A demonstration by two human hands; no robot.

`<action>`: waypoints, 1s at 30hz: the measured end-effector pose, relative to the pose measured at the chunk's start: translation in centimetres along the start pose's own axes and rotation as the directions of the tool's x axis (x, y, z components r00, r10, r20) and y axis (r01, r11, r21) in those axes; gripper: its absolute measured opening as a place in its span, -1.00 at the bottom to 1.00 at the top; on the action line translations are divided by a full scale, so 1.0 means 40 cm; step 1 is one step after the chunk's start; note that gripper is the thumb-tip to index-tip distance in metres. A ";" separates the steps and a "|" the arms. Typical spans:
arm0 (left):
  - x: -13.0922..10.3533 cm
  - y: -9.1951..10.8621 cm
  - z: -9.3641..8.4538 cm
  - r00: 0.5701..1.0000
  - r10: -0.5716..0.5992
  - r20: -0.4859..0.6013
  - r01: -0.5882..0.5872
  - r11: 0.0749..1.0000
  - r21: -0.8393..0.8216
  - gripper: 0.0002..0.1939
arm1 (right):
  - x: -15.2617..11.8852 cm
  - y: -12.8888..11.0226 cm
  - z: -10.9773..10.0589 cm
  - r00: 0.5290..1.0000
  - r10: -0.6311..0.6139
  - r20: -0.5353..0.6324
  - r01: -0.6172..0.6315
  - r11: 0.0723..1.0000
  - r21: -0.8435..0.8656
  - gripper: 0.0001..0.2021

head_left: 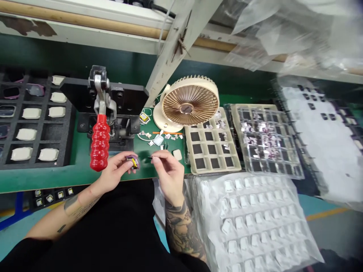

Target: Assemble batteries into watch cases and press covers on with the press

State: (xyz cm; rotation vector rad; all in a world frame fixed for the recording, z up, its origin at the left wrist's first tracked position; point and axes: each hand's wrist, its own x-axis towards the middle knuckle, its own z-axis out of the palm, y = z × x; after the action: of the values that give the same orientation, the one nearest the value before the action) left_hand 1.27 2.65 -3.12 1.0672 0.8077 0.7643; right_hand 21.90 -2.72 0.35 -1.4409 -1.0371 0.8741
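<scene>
1. Black shirt point(113, 226) fills the foreground, closest to the camera, and right beyond it comes the small device point(135, 162), purple-edged with a yellow patch, up in the left hand point(115, 172) at the near side of the green bench point(145, 174).
2. Looks light, this one, with a stiff shell; probably a bit slippery, and its open face seems fragile, so the rim is the place to grip.
3. Left hand: thumb and fingers closed around its edges.
4. Right hand point(167, 170), just across a gap to the device's right: thumb and forefinger pinched on a thin dark tool point(149, 157), pointing deviceward, apart from it.
5. Further out: red handle point(100, 145) at left, fan point(190, 102) behind, pale tray point(202, 142) at right.
</scene>
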 end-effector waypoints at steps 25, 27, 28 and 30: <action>-0.008 0.021 0.035 0.920 0.154 0.361 -0.256 0.933 0.254 -0.84 | -0.195 -0.035 -0.084 0.982 0.190 -0.002 -0.187 0.969 0.160 -0.64; 0.000 0.017 0.051 0.932 0.201 0.302 -0.283 0.923 0.259 -0.87 | -0.247 -0.060 -0.164 0.978 0.071 -0.196 -0.089 0.993 -0.082 -0.78; 0.002 0.017 0.056 0.933 0.238 0.271 -0.314 0.904 0.289 -0.88 | -0.275 -0.069 -0.208 0.957 0.010 -0.289 -0.078 0.971 -0.225 -0.82; 0.006 0.015 0.060 0.936 0.279 0.216 -0.342 0.867 0.361 -0.88 | -0.329 -0.078 -0.300 0.891 -0.096 -0.443 -0.143 0.868 -0.475 -0.85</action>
State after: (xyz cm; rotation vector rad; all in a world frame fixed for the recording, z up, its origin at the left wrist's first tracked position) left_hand 3.36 1.97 -1.93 1.6325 0.6737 0.7924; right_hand 28.13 -19.17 4.49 -1.9797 -0.9121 0.2447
